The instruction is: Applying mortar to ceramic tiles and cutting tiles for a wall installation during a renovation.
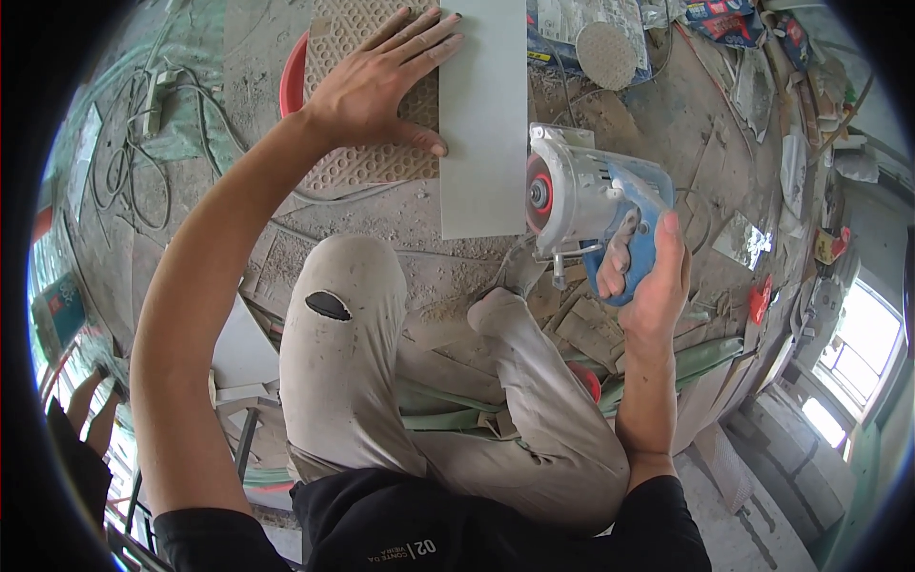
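Up front, the left hand (pixel 376 86) lies flat and open, fingers spread, pressing down across a dimpled beige tile back (pixel 367 157) and onto the left edge of a plain pale grey tile strip (pixel 484 124) that rests on top of it. The thumb reaches to the strip's left edge lower down. The right hand (pixel 648 276) is closed around the blue handle of a handheld tile cutter (pixel 591 205), fingers wrapped under the grip and the thumb up along its side. The cutter's grey metal body points left, and its red disc (pixel 538 195) stands just at the right edge of the grey strip, near the strip's lower end; whether disc and tile touch I cannot tell. The 2 tiles lie over a red bucket rim (pixel 291 81) that shows at their left. Below the hands, the person's bent leg in dusty light trousers (pixel 353 343), with 1 dark tear at the knee, crosses the middle of the view, and a foot in a dusty sock (pixel 496 305) sits just under the cutter. Around all this, the concrete floor (pixel 419 238) is gritty with dust and offcuts. Coiled cables (pixel 133 162) lie well to the left, a round perforated disc (pixel 607 54) rests beyond the strip's top right, and bags and scraps are heaped along the far right.
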`<state>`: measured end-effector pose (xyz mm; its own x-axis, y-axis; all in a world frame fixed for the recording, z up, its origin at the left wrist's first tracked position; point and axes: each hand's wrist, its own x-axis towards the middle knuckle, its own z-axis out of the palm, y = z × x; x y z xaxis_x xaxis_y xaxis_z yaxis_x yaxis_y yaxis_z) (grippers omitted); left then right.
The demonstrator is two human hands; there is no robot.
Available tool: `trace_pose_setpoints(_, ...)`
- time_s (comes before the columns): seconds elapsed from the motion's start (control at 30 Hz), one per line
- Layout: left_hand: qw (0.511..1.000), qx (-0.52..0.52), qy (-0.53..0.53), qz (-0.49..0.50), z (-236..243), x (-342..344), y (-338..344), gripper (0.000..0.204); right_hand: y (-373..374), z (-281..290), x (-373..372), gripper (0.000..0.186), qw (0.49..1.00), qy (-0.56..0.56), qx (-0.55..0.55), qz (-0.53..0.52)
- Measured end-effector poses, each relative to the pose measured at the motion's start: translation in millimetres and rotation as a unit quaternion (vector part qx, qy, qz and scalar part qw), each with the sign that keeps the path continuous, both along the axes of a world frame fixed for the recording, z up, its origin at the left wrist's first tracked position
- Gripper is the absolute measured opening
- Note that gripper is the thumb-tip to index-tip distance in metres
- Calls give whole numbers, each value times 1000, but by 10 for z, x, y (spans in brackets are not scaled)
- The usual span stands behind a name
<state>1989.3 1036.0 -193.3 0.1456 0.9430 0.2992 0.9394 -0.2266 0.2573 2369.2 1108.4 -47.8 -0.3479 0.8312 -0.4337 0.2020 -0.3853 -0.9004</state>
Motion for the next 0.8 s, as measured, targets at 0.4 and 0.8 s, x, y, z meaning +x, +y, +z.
trace_pose_setpoints(0.4,1000,-18,4,18,-14,4,-26,147,16,-18,93,60,999,-12,-9,36)
trace_pose_setpoints(0.8,1000,-24,7,18,-3,5,-15,147,-14,21,113,59,999,-15,-14,40)
